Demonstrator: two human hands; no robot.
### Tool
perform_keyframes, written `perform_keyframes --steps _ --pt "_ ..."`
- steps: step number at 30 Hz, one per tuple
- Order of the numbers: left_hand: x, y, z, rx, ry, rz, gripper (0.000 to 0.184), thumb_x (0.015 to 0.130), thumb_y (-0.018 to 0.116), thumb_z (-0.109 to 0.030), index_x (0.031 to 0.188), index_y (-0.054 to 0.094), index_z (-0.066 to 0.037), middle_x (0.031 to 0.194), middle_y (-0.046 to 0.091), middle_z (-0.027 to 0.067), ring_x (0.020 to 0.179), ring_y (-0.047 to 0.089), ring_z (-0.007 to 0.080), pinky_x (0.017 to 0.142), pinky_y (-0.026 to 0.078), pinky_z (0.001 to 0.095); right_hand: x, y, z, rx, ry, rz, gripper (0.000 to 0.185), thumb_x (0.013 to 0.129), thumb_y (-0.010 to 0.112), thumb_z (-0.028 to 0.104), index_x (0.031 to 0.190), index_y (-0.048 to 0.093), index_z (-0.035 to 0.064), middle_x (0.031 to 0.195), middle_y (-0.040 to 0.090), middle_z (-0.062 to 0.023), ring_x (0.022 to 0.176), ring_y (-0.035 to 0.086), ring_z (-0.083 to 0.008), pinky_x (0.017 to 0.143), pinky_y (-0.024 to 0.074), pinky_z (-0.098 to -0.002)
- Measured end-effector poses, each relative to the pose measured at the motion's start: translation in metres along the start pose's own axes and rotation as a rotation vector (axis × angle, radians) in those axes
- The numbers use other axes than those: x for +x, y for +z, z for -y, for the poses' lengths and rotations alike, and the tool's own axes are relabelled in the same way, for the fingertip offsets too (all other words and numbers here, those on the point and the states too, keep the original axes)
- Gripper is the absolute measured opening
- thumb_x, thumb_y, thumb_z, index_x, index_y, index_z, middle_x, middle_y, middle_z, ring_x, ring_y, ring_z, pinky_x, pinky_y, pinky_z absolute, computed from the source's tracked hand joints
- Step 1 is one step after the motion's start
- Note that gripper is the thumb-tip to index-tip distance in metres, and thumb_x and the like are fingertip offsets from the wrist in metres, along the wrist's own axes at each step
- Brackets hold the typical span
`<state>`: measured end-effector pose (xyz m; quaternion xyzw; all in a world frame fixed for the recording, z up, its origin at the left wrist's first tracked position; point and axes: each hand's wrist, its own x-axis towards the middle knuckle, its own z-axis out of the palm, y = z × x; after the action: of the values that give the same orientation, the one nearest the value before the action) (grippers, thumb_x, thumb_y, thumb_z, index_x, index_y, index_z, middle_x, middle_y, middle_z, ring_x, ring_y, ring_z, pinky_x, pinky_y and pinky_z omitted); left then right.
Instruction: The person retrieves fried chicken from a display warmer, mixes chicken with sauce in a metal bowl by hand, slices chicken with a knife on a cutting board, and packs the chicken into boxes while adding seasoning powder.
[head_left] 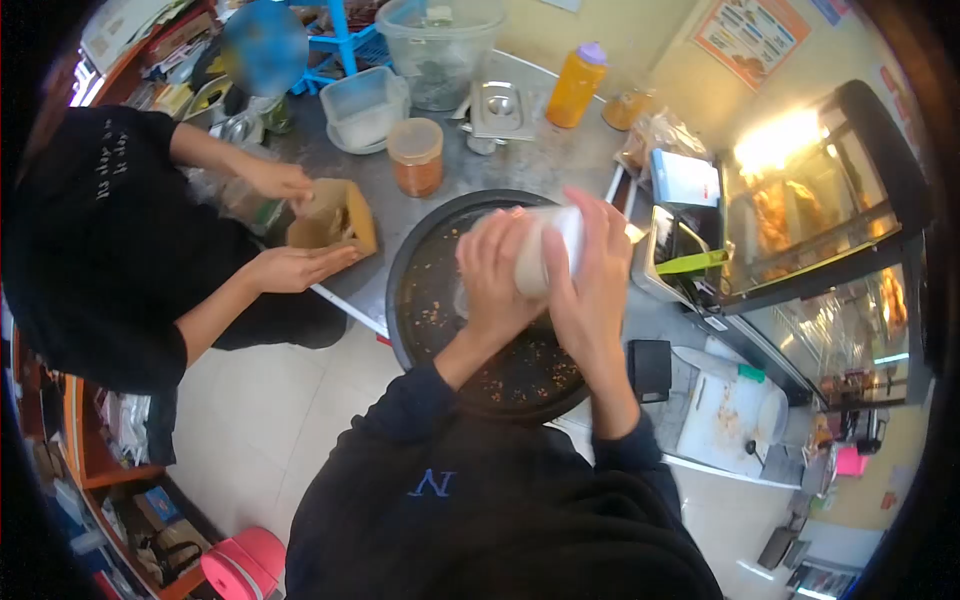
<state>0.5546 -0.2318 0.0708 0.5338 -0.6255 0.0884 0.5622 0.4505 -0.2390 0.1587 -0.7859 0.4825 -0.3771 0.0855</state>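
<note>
Between my two hands is a pale, whitish container, blurred by motion, tilted above a large round black tray (402, 300). My left hand (497, 270) is wrapped round its left side, fingers bent. My right hand (590, 280) presses against its right side, with the thumb near the white end (572, 238). Small orange-brown crumbs (510, 385) are scattered over the tray. What the container holds cannot be seen.
A co-worker in black (120, 240) at the left handles an open brown box (365, 222). Behind the tray are an orange-filled jar (416, 160), a clear tub (366, 110) and a yellow bottle (577, 87). A lit display cabinet (810, 200) and a cutting board (722, 420) are at the right.
</note>
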Motion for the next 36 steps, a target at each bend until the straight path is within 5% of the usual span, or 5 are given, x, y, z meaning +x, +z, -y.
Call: perform_keyframes --steps 4,12,24,32,36 --pt "0.031 0.0 0.016 -0.219 -0.196 -0.023 0.094 0.046 0.087 -0.023 0.125 0.041 -0.003 0.115 0.052 0.0158 0.108 0.05 0.0336 0.09 0.039 0.0442 0.009 -0.064 0.017 0.07 0.42 0.234 0.068 0.082 0.06 0.046 0.132 0.041 0.0023 0.102 0.058 -0.0227 0.087 0.061 -0.0342 0.078 0.0478 -0.0392" --pt "0.071 -0.02 0.02 -0.655 -0.336 0.53 0.095 0.045 0.086 -0.015 0.127 0.04 -0.004 0.123 0.05 0.0143 0.113 0.051 0.0277 0.096 0.04 0.038 0.056 -0.021 -0.029 0.044 -0.703 0.136 0.044 0.07 0.072 0.037 0.107 0.065 0.0164 0.129 0.051 -0.0082 0.119 0.046 -0.0324 0.093 0.0397 -0.0459" --pt "0.094 0.094 0.076 -0.085 -0.231 0.334 0.126 0.053 0.083 -0.051 0.14 0.008 0.003 0.139 0.018 0.0297 0.127 0.019 0.0446 0.104 0.015 0.054 0.138 0.066 -0.117 -0.233 0.039 -0.071 0.071 0.06 0.076 0.042 0.125 0.052 0.026 0.117 0.043 -0.0203 0.105 0.044 -0.0427 0.083 0.0426 -0.0529" --pt "0.066 -0.069 0.04 -0.205 -0.348 0.215 0.086 0.077 0.07 -0.018 0.139 0.016 0.004 0.144 0.019 0.0205 0.136 0.013 0.0313 0.111 0.009 0.0389 0.122 0.14 -0.219 -0.319 0.239 0.202 0.085 0.063 0.075 0.051 0.136 0.037 0.0306 0.145 0.015 -0.0253 0.132 0.011 -0.0502 0.102 0.015 -0.0669" --pt "0.04 -0.084 0.03 0.088 -0.261 0.4 0.072 0.074 0.072 -0.019 0.135 0.036 -0.01 0.141 0.03 0.0124 0.134 0.017 0.0335 0.108 0.012 0.0465 0.071 0.077 -0.171 -0.233 -0.054 -0.244 0.051 0.073 0.071 0.036 0.117 0.054 0.0165 0.132 0.039 -0.0181 0.124 0.033 -0.0427 0.098 0.0296 -0.057"
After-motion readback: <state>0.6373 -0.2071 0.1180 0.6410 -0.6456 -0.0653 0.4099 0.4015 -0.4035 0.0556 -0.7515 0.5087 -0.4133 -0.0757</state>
